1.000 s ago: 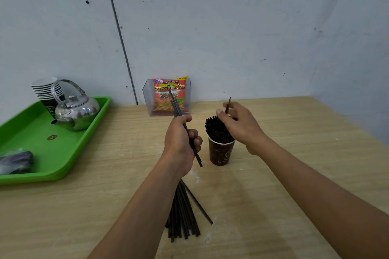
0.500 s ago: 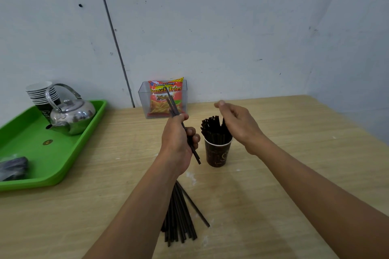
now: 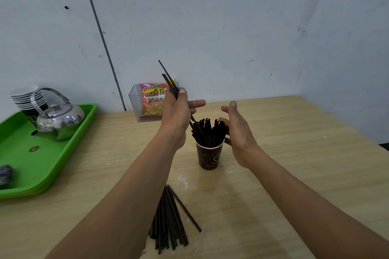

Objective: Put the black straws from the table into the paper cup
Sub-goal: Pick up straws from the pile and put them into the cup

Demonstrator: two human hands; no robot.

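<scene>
A brown paper cup [image 3: 209,156] stands mid-table, packed with several black straws [image 3: 208,131] that fan out above its rim. My left hand [image 3: 177,113] is raised just left of the cup and grips a few black straws [image 3: 168,79]; their lower ends angle down towards the cup's rim. My right hand [image 3: 236,127] is at the cup's right side with relaxed fingers that touch the straw tops and hold nothing. A loose pile of black straws [image 3: 168,219] lies on the table [image 3: 294,153] in front of the cup, partly hidden by my left forearm.
A green tray [image 3: 42,166] at the left carries a metal kettle [image 3: 60,120], a stack of paper cups [image 3: 26,98] and a dark bundle [image 3: 5,174]. A clear box with a snack packet [image 3: 152,102] stands against the wall behind the cup.
My left hand rose and moved right, bringing its straws' lower ends to the cup. My right hand let go of its straw and opened beside the straws in the cup.
</scene>
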